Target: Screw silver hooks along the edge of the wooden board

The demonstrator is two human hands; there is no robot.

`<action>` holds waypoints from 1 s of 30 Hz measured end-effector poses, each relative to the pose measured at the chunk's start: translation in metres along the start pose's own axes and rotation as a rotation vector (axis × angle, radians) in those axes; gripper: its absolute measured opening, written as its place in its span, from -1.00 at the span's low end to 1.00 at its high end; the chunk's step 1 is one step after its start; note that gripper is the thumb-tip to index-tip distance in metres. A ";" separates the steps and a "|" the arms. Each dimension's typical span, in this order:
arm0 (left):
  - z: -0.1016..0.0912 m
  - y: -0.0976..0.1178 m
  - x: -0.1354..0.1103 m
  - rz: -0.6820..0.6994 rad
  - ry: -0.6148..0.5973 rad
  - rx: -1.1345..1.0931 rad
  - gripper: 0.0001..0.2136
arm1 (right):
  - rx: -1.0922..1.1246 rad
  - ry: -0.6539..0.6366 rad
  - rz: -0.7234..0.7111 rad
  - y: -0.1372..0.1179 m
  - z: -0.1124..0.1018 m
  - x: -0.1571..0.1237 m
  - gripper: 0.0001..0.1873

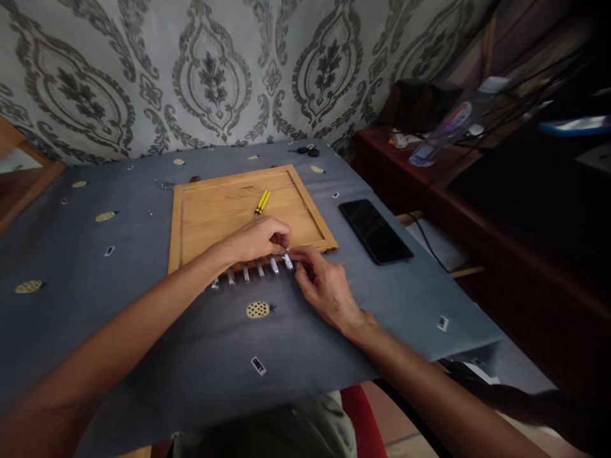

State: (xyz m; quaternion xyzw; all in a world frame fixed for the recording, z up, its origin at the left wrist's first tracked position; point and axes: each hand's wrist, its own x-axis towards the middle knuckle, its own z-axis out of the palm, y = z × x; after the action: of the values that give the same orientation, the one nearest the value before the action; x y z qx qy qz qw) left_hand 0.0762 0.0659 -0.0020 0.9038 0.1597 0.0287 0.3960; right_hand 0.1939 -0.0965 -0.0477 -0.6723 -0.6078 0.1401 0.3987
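A framed wooden board (217, 213) lies on the cloth-covered table, with several shiny silver strips (246, 273) sticking out along its near edge. My left hand (265, 236) reaches over the board, its fingers pinched together at the near edge by the rightmost silver strip (287, 262). Whatever is between those fingertips is too small to make out. From the right, my right hand (327, 286) curls its thumb and index finger close around the same strip, and the fingertips of both hands almost meet. A yellow-handled tool (262, 201) rests on the board, its lower end partly hidden by my left hand.
A black phone (375, 231) lies right of the board on the blue-grey tablecloth (191, 356). Small keys (308, 151) are near the back edge. To the right, a dark red cabinet (396, 165) carries a plastic bottle (443, 130) and cables. Patterned fabric (210, 70) rises behind.
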 end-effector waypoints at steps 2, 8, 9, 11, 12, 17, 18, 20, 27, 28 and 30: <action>-0.001 0.000 -0.001 -0.009 -0.013 -0.019 -0.99 | 0.002 -0.001 0.001 0.000 0.000 0.000 -0.69; -0.010 0.005 -0.023 -0.041 0.112 -0.063 -0.86 | 0.008 0.017 -0.010 0.000 -0.001 0.000 -0.72; -0.010 0.008 -0.029 -0.050 0.167 -0.030 -0.86 | 0.006 0.021 -0.008 0.000 -0.001 0.000 -0.72; -0.004 0.015 -0.042 -0.076 0.261 0.074 -0.84 | 0.004 0.022 -0.007 0.000 0.000 0.000 -0.73; 0.001 0.020 -0.047 -0.092 0.300 0.162 -0.80 | 0.003 0.021 -0.009 0.000 0.000 0.000 -0.73; 0.035 0.037 -0.058 -0.135 0.381 0.546 -0.65 | -0.001 0.030 -0.019 0.003 0.002 0.000 -0.72; 0.039 0.038 -0.057 -0.133 0.391 0.576 -0.64 | 0.001 0.030 -0.025 0.004 0.003 0.000 -0.72; 0.045 0.038 -0.055 -0.125 0.413 0.599 -0.65 | 0.000 0.030 -0.038 0.005 0.003 0.000 -0.71; 0.048 0.033 -0.052 -0.114 0.416 0.591 -0.70 | -0.015 0.018 -0.051 0.003 0.001 -0.001 -0.72; 0.048 0.033 -0.052 -0.119 0.413 0.600 -0.70 | -0.012 0.014 -0.053 0.003 0.000 -0.001 -0.72; 0.050 0.033 -0.051 -0.132 0.409 0.614 -0.70 | -0.007 0.006 -0.057 0.003 0.000 -0.001 -0.72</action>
State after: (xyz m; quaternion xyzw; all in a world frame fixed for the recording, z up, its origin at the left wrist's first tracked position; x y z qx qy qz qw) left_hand 0.0455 -0.0061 -0.0088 0.9438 0.2945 0.1340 0.0672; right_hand 0.1955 -0.0970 -0.0499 -0.6565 -0.6261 0.1244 0.4019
